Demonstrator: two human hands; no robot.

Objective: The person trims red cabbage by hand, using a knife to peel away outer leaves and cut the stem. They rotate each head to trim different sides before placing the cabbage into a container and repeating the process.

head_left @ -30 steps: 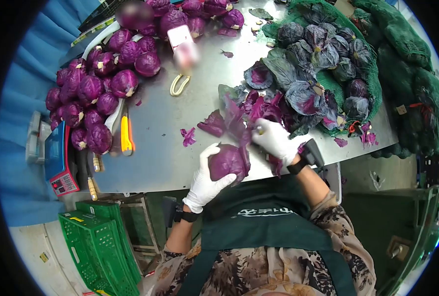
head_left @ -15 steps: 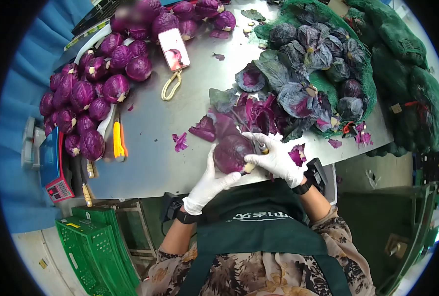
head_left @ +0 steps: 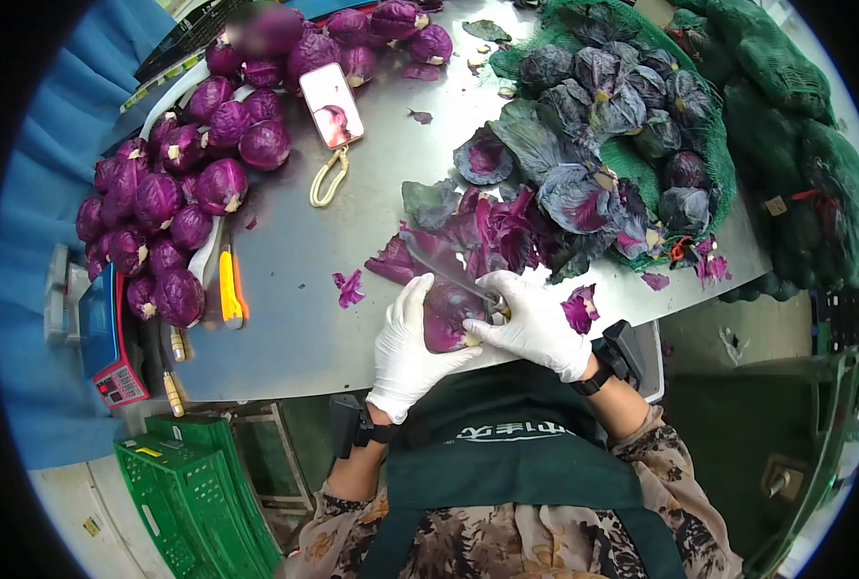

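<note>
Blue curtain [head_left: 43, 261] is hung at the left, beside a steel table [head_left: 323, 294]. At the table's left end a scale [head_left: 116, 384] is placed, next to piled purple heads [head_left: 159, 200], probably grouped there so that they are not mixed with the leafier ones. A yellow cutter [head_left: 229, 287] and a phone [head_left: 333, 104] are laid nearby. Near the front edge, one cabbage [head_left: 442, 317] is clamped in the left hand [head_left: 403, 349], fingers wrapped round its far side and thumb along the near side, seemingly for steadiness. Its right side is met by the right hand [head_left: 538, 323], in which a knife [head_left: 437, 261] is gripped, blade slanted up-left, thumb apparently rested by the stem. Both forearms are angled inward. Further right, loose leaves [head_left: 512, 230] are heaped before darker heads [head_left: 545, 68] in a net [head_left: 724, 179].
</note>
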